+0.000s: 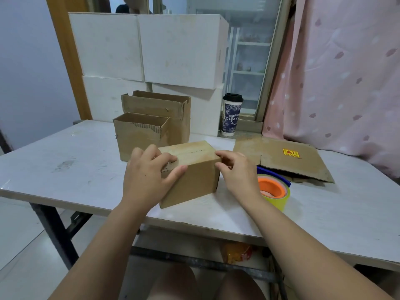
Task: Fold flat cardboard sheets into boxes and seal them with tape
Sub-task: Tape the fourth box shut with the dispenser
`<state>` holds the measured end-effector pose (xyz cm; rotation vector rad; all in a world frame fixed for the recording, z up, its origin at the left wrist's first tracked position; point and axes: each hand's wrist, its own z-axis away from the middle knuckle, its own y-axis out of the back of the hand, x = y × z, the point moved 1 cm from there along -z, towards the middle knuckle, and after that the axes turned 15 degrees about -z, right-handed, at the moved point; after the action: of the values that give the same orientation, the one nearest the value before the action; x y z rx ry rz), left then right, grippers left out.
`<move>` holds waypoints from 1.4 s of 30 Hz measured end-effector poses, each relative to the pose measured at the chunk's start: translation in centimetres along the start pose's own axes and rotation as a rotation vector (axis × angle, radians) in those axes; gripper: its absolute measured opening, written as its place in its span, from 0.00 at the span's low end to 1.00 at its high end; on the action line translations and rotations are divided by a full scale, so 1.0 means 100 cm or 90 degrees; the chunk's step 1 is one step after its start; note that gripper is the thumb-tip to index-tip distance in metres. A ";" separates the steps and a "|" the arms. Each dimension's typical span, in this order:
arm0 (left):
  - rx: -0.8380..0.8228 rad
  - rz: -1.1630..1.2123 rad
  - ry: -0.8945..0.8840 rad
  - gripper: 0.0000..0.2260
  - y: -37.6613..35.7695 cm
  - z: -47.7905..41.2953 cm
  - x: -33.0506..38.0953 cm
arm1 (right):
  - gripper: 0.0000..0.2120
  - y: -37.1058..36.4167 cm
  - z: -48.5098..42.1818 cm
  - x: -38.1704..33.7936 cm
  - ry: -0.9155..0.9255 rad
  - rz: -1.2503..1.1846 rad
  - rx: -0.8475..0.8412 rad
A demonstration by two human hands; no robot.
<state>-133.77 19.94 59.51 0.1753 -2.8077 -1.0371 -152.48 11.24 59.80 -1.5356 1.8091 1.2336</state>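
Table (65, 169): a pale worktop under both hands, bearing everything below.
White boxes (179, 50): a stack against the wall, far beyond the fingertips.
Flat sheet (303, 163): brown cardboard with a yellow label, lying unfolded beyond and to the right of the right fingers. It looks like work left to do.
Open boxes (138, 135): two brown boxes, already folded upright with tops open, just beyond the left fingertips, the taller one behind the shorter. Whether their bottoms are taped cannot be told.
Closed box (194, 174): a small brown box between the two hands, resting on the table near its front edge with the flaps down. A seam runs along the top, but tape over it cannot be made out. By my reading this box is at the closing or sealing step.
Left hand (147, 176): grips the box's left end, fingers spread over the top and thumb along the near face.
Right hand (238, 176): fingers bent and close together, holding the upper right corner.
Tape roll (279, 198): yellow with an orange core, lying unheld just right of the right wrist.
Cup (231, 114): a lidded paper cup, well beyond the right fingers.
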 end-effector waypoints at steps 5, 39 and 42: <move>0.031 -0.021 -0.062 0.21 -0.006 0.005 -0.007 | 0.14 0.003 -0.013 -0.004 -0.124 -0.084 0.015; -0.150 -0.160 -0.162 0.20 -0.016 -0.029 0.074 | 0.07 0.115 -0.005 0.061 -0.419 0.029 -0.213; -0.180 -0.122 -0.154 0.19 -0.024 -0.037 0.081 | 0.10 0.112 0.003 0.063 -0.467 -0.224 -0.184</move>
<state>-140.95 14.52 61.51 0.3100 -2.8493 -1.5842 -164.79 7.86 58.26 -1.2224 0.8854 1.6349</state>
